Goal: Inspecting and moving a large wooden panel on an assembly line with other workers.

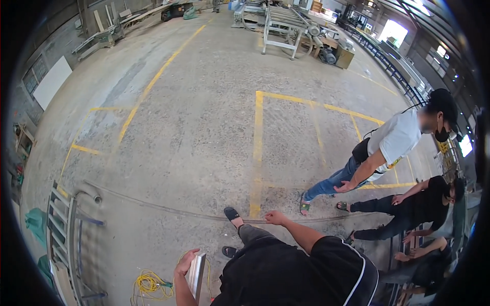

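At the lower left, my left hand [187,262] has its fingers stretched out next to the upper end of a long, pale, shiny bar [196,277]. The bar's lower part runs toward the bottom edge, close to my body. Whether the palm presses on it, I cannot tell. My right arm reaches forward from a black sleeve. Its hand [276,218] hangs over the floor with loosely bent fingers slightly apart, and nothing shows in it. The hand overlaps a thin dark line [178,209] crossing the floor. My feet in dark slip-on shoes [231,213] stand between the hands.
A coiled yellow cable [148,283] lies left of the bar. Further left stands a metal rack [71,239]. On my right are a person in a white shirt [395,135] and people in black [426,204]. Roller machinery [286,28] stands far ahead, beyond yellow floor lines [258,153].
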The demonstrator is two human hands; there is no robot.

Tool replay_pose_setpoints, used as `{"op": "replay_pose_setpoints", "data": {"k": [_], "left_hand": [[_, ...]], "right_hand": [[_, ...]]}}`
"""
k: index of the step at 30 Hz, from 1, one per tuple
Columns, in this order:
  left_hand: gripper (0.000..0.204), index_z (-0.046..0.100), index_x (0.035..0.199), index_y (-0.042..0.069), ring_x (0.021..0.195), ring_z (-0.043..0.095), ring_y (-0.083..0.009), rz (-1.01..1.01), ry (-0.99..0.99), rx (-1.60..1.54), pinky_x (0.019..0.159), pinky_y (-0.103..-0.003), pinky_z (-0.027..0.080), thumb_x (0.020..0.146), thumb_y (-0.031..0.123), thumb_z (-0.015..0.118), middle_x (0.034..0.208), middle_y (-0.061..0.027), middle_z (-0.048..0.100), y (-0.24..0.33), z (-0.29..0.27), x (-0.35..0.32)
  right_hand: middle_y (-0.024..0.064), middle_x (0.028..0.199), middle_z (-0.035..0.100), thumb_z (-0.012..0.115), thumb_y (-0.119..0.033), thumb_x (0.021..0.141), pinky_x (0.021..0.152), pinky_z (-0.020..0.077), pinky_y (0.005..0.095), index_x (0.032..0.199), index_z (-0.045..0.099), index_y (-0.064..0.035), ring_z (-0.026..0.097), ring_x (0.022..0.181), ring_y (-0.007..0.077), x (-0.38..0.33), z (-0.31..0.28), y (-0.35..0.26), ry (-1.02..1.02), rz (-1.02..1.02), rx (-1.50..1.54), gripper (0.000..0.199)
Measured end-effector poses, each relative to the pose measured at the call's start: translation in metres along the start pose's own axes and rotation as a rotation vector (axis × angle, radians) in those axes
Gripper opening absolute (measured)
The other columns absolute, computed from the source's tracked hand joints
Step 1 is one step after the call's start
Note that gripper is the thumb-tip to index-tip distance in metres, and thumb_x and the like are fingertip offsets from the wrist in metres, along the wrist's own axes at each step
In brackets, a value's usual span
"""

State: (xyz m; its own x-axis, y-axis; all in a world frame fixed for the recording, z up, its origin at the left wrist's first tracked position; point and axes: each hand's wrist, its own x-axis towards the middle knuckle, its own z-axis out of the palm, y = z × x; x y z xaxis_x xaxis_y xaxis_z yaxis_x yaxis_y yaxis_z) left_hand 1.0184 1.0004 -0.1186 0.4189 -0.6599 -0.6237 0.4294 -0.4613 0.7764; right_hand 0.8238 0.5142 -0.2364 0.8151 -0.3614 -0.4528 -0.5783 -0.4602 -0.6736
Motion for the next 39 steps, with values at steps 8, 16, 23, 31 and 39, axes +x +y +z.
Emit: {"op": "replay_pose_setpoints", "data": {"k": [8,16,23,31,39], "left_hand": [[0.078,0.047,0.142,0.006,0.120,0.053,-0.0211,0.153,-0.021,0.117,0.104,-0.034,0.039,0.090,0.064,0.057,0.127,-0.0132,0.059,-0.006,-0.017,0.009],[0.073,0.047,0.143,0.006,0.106,0.054,-0.0148,0.067,0.024,0.135,0.097,-0.031,0.042,0.093,0.057,0.059,0.111,-0.0045,0.062,-0.005,-0.016,-0.007],[0.064,0.054,0.136,0.006,0.102,0.056,-0.0148,0.057,0.005,0.298,0.093,-0.031,0.044,0.095,0.056,0.054,0.107,-0.0032,0.063,0.006,-0.005,-0.030],[0.077,0.064,0.122,0.012,0.103,0.067,-0.0290,-0.102,0.327,0.694,0.087,-0.040,0.051,0.073,0.070,0.067,0.111,-0.0144,0.070,0.004,0.038,-0.100],[0.064,0.072,0.092,0.009,0.095,0.066,-0.0337,-0.316,0.825,0.621,0.090,-0.057,0.044,0.068,0.068,0.070,0.093,-0.0125,0.070,-0.055,0.082,-0.142]], "right_hand": [[0.0112,0.090,0.071,0.072,-0.039,0.076,0.075,0.0540,0.0423,0.094,0.072,-0.0151,0.068,0.082,0.0310,-0.016,0.008,0.008,-0.011,-0.011,-0.071,0.029],[0.0122,0.088,0.073,0.074,-0.036,0.077,0.075,0.0558,0.0357,0.103,0.073,-0.0103,0.070,0.080,0.0250,-0.031,0.017,0.005,-0.050,0.028,-0.057,0.036],[0.0101,0.093,0.073,0.075,-0.039,0.075,0.078,0.0550,0.0394,0.101,0.072,-0.0131,0.070,0.087,0.0294,-0.004,0.013,0.013,-0.101,0.023,-0.097,0.037],[0.0019,0.061,0.060,0.058,-0.033,0.094,0.052,0.0458,0.0294,0.075,0.068,-0.0081,0.055,0.056,0.0088,0.036,0.023,-0.042,-0.378,-0.183,-0.121,0.033],[0.0093,0.093,0.062,0.057,-0.018,0.098,0.057,0.0491,0.0259,0.103,0.055,-0.0011,0.062,0.076,0.0166,0.076,0.040,-0.187,-0.330,-0.662,0.323,0.017]]}}
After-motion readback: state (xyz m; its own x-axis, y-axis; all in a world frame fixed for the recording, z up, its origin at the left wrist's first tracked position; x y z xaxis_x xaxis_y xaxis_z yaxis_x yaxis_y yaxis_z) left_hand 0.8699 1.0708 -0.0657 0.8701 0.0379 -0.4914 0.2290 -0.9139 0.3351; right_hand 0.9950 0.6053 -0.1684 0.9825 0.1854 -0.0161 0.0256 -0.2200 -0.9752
